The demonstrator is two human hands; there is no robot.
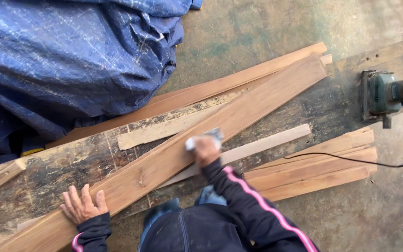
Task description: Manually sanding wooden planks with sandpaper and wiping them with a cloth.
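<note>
**Hand presses sanding pad to long plank on workshop bench**

Head view: A long wooden plank (173,156) runs diagonally from the lower left of the frame to the upper right, lying on a dark, worn workbench (71,163). The right hand (206,151), just below centre frame, is closed over a small grey-white sanding pad (204,136) and presses it against the plank's face about midway along its length. The left hand (82,205), at lower left, lies flat with fingers spread on the plank's lower end, grasping nothing. Both arms wear dark sleeves with a pink stripe.

Thinner wooden strips (239,151) lie under and beside the plank, and a stack of shorter boards (323,168) sits at right of centre. A green electric sander (390,95) rests at the right edge, its black cord (350,160) trailing across the boards. A crumpled blue tarpaulin (71,60) fills the upper left.

The pad is mostly covered by the fingers, so its exact shape is hard to make out. The plank's lower end is cut off by the frame's bottom edge, the sander's rear by the right edge, and whatever lies beneath the tarpaulin is hidden.
</note>
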